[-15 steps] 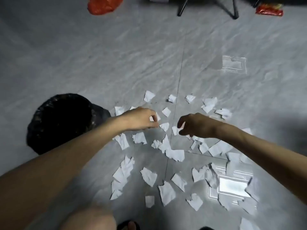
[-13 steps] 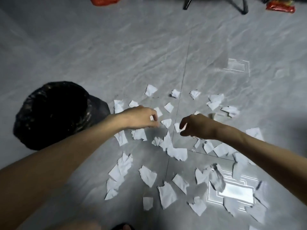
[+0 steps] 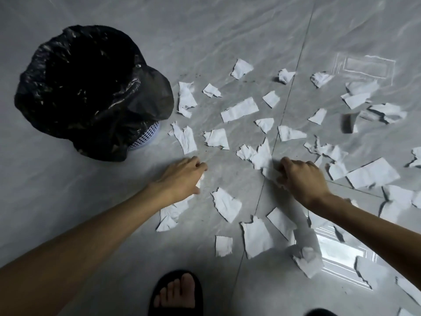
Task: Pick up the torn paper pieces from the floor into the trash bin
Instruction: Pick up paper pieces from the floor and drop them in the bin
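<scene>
dozens of ragged white paper scraps (image 3: 239, 113) on glossy grey tile (image 3: 205, 37), both hands (image 3: 182, 176) (image 3: 303, 179) seemingly pinching pieces

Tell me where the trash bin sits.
Head view, upper left: the trash bin stands on the floor, left of the scattered paper pieces.

The floor (image 3: 227, 37) is pale grey tile with faint marbled streaks and a thin dark grout line. White paper pieces (image 3: 239, 109) lie scattered across it. The bin (image 3: 145, 136) is pale lavender mesh, lined with a glossy black bag (image 3: 91, 87). Nearest the camera, a black sandal (image 3: 175, 293).
</scene>
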`<move>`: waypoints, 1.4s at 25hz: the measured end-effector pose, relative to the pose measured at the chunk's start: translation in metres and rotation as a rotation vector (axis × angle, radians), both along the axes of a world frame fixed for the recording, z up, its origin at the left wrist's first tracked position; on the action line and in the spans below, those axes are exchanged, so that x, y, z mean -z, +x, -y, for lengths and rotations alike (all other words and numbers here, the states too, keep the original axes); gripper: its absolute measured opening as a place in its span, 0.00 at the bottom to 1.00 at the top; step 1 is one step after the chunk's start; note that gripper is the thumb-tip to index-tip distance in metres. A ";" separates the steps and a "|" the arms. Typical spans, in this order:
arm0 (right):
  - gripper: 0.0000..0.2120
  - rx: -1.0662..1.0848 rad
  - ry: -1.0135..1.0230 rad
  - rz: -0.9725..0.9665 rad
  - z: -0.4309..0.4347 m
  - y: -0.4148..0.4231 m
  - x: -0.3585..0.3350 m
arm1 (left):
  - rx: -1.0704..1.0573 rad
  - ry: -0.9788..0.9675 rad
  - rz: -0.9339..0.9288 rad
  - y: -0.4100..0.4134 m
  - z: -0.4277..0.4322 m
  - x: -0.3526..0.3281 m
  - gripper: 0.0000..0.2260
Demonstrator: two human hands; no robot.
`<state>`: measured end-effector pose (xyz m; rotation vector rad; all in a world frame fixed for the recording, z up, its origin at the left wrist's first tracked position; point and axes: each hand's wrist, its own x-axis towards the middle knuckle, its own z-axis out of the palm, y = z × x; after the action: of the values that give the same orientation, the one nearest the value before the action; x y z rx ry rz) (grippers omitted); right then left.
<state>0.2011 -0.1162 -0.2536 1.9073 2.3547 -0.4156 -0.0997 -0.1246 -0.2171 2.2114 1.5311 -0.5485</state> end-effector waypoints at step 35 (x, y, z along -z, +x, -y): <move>0.12 0.318 -0.325 -1.165 -0.063 -0.148 -0.117 | -0.508 0.887 0.699 -0.060 -0.048 -0.178 0.03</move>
<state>0.0527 -0.0532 -0.1368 2.1420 2.1175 -2.2751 -0.1592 -0.0762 -0.0387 1.9975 1.9706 1.1323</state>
